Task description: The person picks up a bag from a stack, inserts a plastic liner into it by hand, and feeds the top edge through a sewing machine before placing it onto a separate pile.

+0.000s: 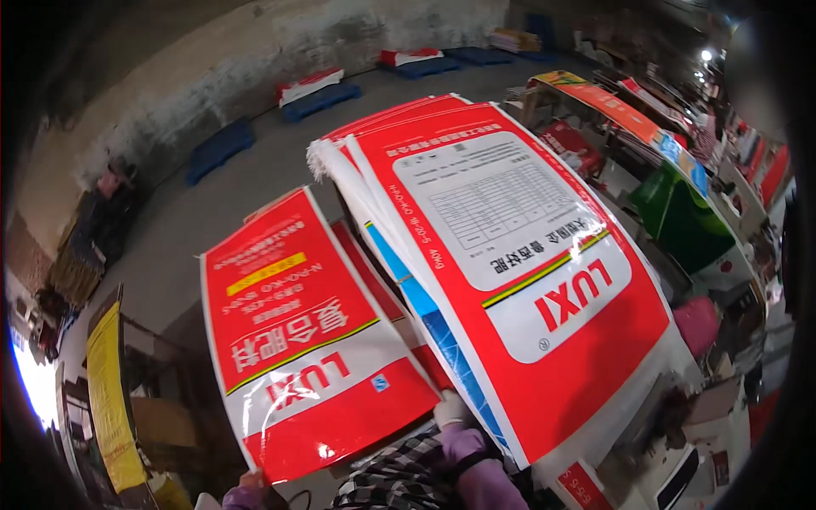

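A flat red and white fertilizer sack (289, 306) lies in front of me to the left, its near edge toward me. My left hand (252, 481) grips the sack's near left corner. At the near right corner my right hand (452, 410), in a pale glove, is closed on the edge; its fingertips are partly hidden. Just right of that hand rises a stack of similar sacks, with a red and white sack (578, 374) on top. A blue sheet (455, 361) shows along the stack's left side.
Blue pallets (221, 150) stand on the floor by the far wall, some with red and white sacks (310, 85). A yellow panel (113, 399) is at the left. Right of the stack are a green sheet (680, 221), a long orange board (612, 110) and a phone-like dark object (677, 478).
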Available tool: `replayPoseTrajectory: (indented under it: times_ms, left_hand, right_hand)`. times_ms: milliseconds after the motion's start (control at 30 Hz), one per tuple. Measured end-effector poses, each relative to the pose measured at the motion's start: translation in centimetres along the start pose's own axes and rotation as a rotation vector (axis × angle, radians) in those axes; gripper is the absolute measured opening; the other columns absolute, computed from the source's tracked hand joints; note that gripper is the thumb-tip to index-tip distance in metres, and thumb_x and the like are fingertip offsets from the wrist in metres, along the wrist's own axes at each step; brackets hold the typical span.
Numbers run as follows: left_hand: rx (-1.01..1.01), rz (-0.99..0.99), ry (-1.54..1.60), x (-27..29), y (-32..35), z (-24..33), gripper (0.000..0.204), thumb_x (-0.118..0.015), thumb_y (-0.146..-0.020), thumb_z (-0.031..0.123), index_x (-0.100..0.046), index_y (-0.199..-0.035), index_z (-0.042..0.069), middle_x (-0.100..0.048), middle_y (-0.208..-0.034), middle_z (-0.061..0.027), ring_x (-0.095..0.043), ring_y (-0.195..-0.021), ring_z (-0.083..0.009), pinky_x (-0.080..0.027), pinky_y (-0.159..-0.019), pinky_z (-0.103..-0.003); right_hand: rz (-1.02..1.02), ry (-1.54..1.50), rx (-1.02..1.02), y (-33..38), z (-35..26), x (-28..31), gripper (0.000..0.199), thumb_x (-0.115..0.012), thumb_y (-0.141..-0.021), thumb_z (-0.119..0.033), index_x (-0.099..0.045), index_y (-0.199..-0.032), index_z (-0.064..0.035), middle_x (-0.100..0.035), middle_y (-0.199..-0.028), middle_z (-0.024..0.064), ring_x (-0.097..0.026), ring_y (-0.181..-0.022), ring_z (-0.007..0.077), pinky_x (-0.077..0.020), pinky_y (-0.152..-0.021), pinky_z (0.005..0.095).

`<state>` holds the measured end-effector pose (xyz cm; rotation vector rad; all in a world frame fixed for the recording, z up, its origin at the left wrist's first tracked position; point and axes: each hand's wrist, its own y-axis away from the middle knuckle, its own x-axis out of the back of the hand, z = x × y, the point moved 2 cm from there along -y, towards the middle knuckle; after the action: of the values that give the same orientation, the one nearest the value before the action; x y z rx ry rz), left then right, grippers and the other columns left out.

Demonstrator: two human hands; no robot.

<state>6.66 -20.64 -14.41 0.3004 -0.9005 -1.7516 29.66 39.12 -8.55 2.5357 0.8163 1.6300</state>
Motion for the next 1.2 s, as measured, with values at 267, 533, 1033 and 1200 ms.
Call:
replayPoseTrajectory:
  times_ms: [267, 533, 1033, 1200]
  left_hand:
    - [-0.211, 0.051, -0.236, -0.9, -3.2, -1.1, 0.036, -0.068, -0.077, 0.011, -0.061, -0.111, 0.010, -0.062, -0.093, -0.0113, -0.060, -0.094, -0.0307, -0.050, -0.079, -0.039]
    - [-0.057, 0.098, -0.394, -8.7, -2.0, 9.0, 0.029, -0.064, -0.079, 0.011, -0.062, -0.108, 0.007, -0.063, -0.094, -0.0122, -0.060, -0.095, -0.0291, -0.049, -0.083, -0.038]
    - [-2.067, -1.123, -0.668, -59.3, 32.4, 29.7, 0.037, -0.080, -0.057, 0.028, -0.067, -0.089, 0.016, -0.058, -0.096, -0.0101, -0.054, -0.090, -0.0299, -0.043, -0.078, -0.041]
    - [-2.042, -1.107, -1.209, -67.5, 31.4, 22.0, 0.036, -0.078, -0.065, 0.047, -0.065, -0.072, 0.013, -0.059, -0.079, -0.0044, -0.058, -0.089, -0.0252, -0.041, -0.079, -0.040]
  right_hand:
    - [-0.160, -0.302, 0.026, 1.1, 0.6, -2.6, 0.023, -0.050, -0.086, -0.020, -0.065, -0.095, -0.0054, -0.066, -0.084, 0.0156, -0.063, -0.080, 0.0322, -0.0494, -0.071, 0.0418]
    - [-0.113, -1.140, -0.145, -1.8, 4.7, -4.1, 0.024, -0.048, -0.089, -0.020, -0.063, -0.097, -0.0025, -0.065, -0.082, 0.0137, -0.063, -0.078, 0.0277, -0.0501, -0.068, 0.0385]
    - [-0.328, -0.400, 0.766, 19.6, 0.3, 19.8, 0.025, -0.058, -0.082, -0.030, -0.070, -0.096, -0.0118, -0.068, -0.089, 0.0134, -0.064, -0.081, 0.0312, -0.0499, -0.073, 0.0408]
    - [0.066, -0.371, 0.589, 21.5, 2.8, 20.3, 0.024, -0.057, -0.084, -0.025, -0.068, -0.101, -0.0116, -0.068, -0.091, 0.0131, -0.064, -0.080, 0.0316, -0.0506, -0.074, 0.0395]
